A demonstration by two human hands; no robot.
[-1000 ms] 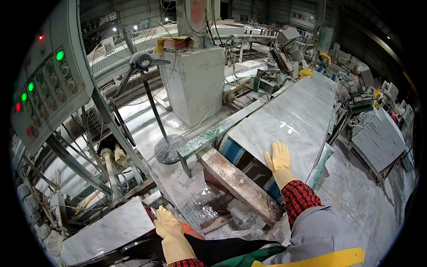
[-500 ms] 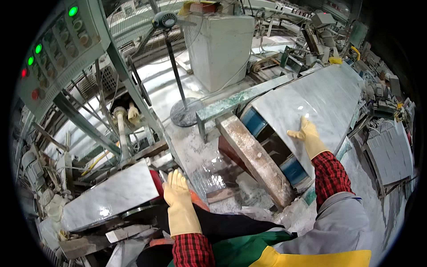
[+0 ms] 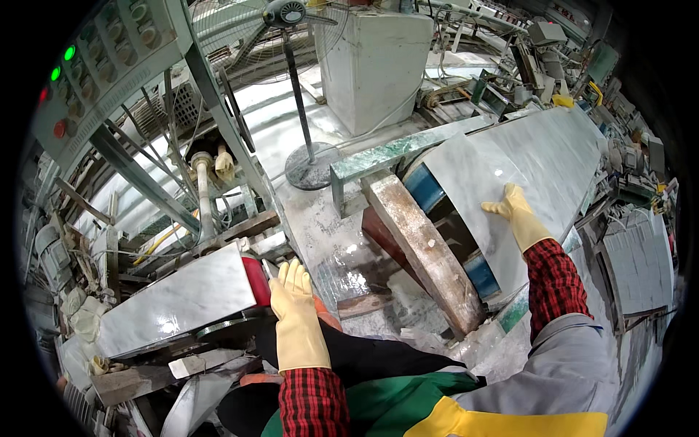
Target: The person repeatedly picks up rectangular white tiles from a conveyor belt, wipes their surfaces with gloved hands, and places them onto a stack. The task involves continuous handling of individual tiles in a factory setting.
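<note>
Both my hands wear pale yellow rubber gloves over red checked sleeves. My right hand [image 3: 518, 215] lies flat, fingers spread, on a long grey marble slab [image 3: 539, 156] that runs away to the upper right over blue rollers. My left hand [image 3: 295, 309] is stretched out with its fingers straight, its tips at a red roller [image 3: 256, 280] at the end of a second marble slab [image 3: 178, 302] on the left. Neither hand grips anything.
A rusty beam [image 3: 422, 251] crosses between the two slabs. A pedestal fan [image 3: 306, 87] stands on the wet floor in front of a white machine housing [image 3: 375, 65]. A control panel [image 3: 102, 54] with green and red lights is upper left. Stacked slabs [image 3: 641, 262] lie right.
The view has tilted down and closer. My left hand has reached forward to the red roller. My right hand has stayed flat on the long slab.
</note>
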